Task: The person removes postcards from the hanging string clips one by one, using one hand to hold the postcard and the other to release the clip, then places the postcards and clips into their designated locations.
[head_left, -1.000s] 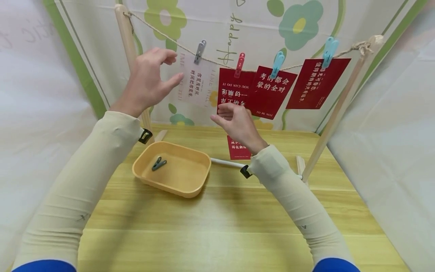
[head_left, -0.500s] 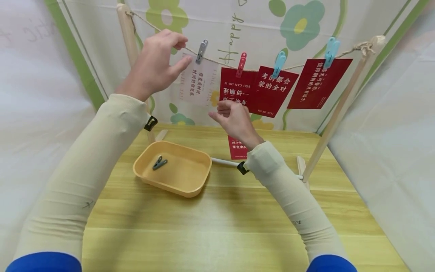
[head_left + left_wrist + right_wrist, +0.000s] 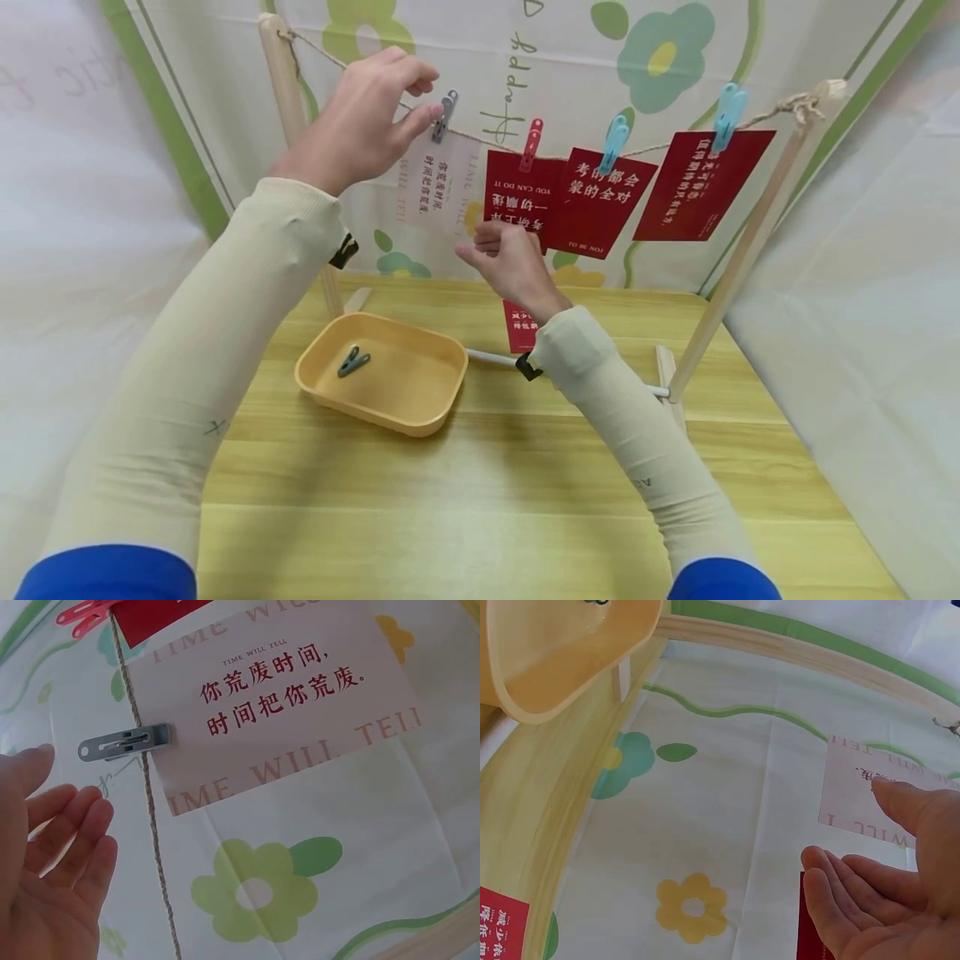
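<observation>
A gray clothespin (image 3: 127,742) clips a pale pink card (image 3: 277,705) to the twine. My left hand (image 3: 367,121) is beside that clothespin, thumb and fingers apart, nothing between them. My right hand (image 3: 517,262) hovers in front of a red card (image 3: 517,187) that hangs from a red clothespin (image 3: 532,146). Its fingers are loosely bent and hold nothing; the right wrist view shows the gap between thumb and fingers. Farther right, light blue clothespins (image 3: 615,143) hold two more red cards (image 3: 603,217).
Twine (image 3: 476,138) spans two wooden posts (image 3: 757,242). A yellow tray (image 3: 420,421) on the table holds a dark gray-green clothespin (image 3: 353,362). Another red card (image 3: 520,329) lies behind my right wrist, near a white rod (image 3: 491,357). A flower-printed cloth (image 3: 667,58) forms the backdrop.
My left hand has moved right and up along the twine, reaching the gray clothespin. My right hand has shifted slightly left. The cards and clothespins hang where they were.
</observation>
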Demonstrator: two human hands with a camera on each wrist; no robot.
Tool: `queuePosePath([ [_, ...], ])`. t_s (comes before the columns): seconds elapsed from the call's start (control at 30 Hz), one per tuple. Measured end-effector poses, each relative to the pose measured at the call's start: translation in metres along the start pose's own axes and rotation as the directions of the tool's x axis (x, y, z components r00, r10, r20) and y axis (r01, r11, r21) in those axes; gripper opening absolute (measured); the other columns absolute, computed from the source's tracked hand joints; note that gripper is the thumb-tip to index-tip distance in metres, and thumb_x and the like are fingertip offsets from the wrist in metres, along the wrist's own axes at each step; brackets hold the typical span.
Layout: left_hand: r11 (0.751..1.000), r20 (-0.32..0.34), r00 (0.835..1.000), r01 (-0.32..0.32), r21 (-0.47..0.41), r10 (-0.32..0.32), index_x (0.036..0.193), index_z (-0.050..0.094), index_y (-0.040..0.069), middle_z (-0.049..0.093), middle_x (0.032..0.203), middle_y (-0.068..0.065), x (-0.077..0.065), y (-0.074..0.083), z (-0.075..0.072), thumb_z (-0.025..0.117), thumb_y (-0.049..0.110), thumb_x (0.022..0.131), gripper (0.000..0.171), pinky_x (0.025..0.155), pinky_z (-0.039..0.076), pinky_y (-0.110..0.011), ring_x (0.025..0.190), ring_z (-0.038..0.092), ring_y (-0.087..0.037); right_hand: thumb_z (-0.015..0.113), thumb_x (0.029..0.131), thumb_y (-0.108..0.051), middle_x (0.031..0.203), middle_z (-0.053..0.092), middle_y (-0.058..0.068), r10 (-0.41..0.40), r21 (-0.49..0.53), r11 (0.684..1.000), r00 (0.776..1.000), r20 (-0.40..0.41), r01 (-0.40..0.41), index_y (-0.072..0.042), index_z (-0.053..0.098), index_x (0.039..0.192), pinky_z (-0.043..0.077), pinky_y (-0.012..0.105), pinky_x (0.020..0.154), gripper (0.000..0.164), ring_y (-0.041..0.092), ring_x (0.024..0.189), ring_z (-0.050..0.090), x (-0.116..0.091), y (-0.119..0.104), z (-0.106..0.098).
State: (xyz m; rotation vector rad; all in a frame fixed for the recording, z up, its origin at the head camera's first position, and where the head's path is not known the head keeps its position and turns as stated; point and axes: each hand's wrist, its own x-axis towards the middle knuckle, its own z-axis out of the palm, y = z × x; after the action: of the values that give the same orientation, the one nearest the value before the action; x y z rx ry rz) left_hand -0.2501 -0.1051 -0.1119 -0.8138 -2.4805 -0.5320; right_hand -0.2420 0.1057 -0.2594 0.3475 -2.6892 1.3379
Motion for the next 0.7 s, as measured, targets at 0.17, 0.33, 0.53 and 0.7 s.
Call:
queuePosePath([
  [0.17, 1.000, 0.057, 0.998, 0.006, 0.009, -0.006, 0.152, 0.052, 0.005, 0.057, 0.151, -0.016, 0.008, 0.002, -0.001, 0.050, 0.026, 0.113, 0.045, 0.122, 0.043, -0.043, 0.141, 0.053, -0.030, 0.076, 0.099, -0.034, 0.141, 0.069, 0.009, -0.012, -0.008, 1.000, 1.000, -0.013, 0.012, -0.009, 0.060, 0.147, 0.059, 0.038, 0.104, 0.056, 0.023, 0.124, 0.070, 0.004, 0.000, 0.004],
  [0.33, 1.000, 0.129, 0.992, 0.008, 0.028, -0.012, 0.154, 0.050, 0.004, 0.056, 0.151, -0.018, 0.014, 0.001, -0.004, 0.048, 0.023, 0.113, 0.045, 0.120, 0.045, -0.046, 0.141, 0.052, -0.033, 0.075, 0.099, -0.033, 0.140, 0.069, 0.009, -0.023, -0.009, 1.000, 1.000, -0.019, 0.023, -0.009, 0.060, 0.147, 0.059, 0.038, 0.104, 0.056, 0.023, 0.124, 0.070, 0.007, 0.000, 0.006],
  [0.53, 0.998, 0.188, 0.982, -0.003, 0.060, -0.009, 0.155, 0.047, 0.000, 0.054, 0.153, -0.020, 0.024, 0.001, -0.006, 0.046, 0.022, 0.114, 0.047, 0.120, 0.044, -0.048, 0.143, 0.050, -0.035, 0.074, 0.101, -0.033, 0.138, 0.070, 0.010, -0.034, -0.015, 0.999, 0.999, -0.016, 0.034, -0.008, 0.061, 0.146, 0.059, 0.038, 0.105, 0.053, 0.024, 0.123, 0.070, 0.012, -0.001, 0.008],
  [0.7, 0.998, 0.224, 0.974, -0.033, 0.062, 0.018, 0.151, 0.051, 0.000, 0.056, 0.148, -0.020, 0.029, 0.003, -0.007, 0.044, 0.022, 0.114, 0.044, 0.114, 0.048, -0.048, 0.131, 0.056, -0.035, 0.072, 0.102, -0.030, 0.136, 0.071, 0.011, -0.027, 0.005, 1.000, 1.000, -0.011, 0.027, -0.007, 0.062, 0.145, 0.059, 0.038, 0.104, 0.050, 0.024, 0.123, 0.071, 0.015, -0.002, 0.010],
])
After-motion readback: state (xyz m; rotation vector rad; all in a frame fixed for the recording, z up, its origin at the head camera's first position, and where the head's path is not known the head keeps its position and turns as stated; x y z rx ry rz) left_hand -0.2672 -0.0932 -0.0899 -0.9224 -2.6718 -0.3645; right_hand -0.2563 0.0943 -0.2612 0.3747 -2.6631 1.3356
